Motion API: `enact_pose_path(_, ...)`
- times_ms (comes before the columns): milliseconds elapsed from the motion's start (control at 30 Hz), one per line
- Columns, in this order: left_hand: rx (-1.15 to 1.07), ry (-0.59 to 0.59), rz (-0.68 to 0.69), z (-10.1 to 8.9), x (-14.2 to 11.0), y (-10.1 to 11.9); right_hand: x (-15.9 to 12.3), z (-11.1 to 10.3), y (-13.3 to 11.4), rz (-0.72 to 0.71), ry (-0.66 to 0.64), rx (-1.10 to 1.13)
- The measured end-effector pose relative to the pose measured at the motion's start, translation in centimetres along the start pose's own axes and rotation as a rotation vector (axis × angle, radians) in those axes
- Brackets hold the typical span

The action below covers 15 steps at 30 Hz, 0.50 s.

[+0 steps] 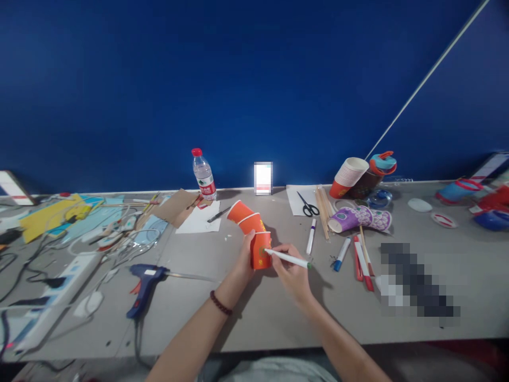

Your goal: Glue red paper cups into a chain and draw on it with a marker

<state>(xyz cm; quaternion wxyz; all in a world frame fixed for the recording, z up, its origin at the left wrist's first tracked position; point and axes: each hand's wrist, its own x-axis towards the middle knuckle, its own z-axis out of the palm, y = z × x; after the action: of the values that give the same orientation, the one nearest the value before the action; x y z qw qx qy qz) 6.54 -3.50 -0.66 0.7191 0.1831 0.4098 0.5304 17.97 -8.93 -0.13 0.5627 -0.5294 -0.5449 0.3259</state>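
My left hand (243, 261) is closed round a chain of three orange paper cups (254, 233) joined end to end, holding the nearest one just above the grey table (262, 313). My right hand (292, 270) pinches a white marker (288, 258) with a green end. Its tip touches the side of the nearest orange cup. A dark bead bracelet (220, 303) sits on my left wrist.
A blue glue gun (145, 284) lies at the left near a white power strip (51, 297) and cables. Behind the cups stand a water bottle (204, 175), scissors (309, 206) on paper, wooden sticks (323, 212), purple cups (360, 218), stacked cups (349, 178) and several markers (358, 257).
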Motion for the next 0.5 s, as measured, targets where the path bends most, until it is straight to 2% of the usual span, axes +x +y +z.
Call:
enact_pose_path(200, -0.001, 0.001, 0.006, -0.01, -0.01, -0.03, -0.06, -0.1, -0.21, -0.004, -0.032, -0.01)
enact_pose_path(500, 0.015, 0.005, -0.001, 0.1, -0.17, 0.06, 0.01, -0.02, 0.22, -0.01, -0.01, -0.003)
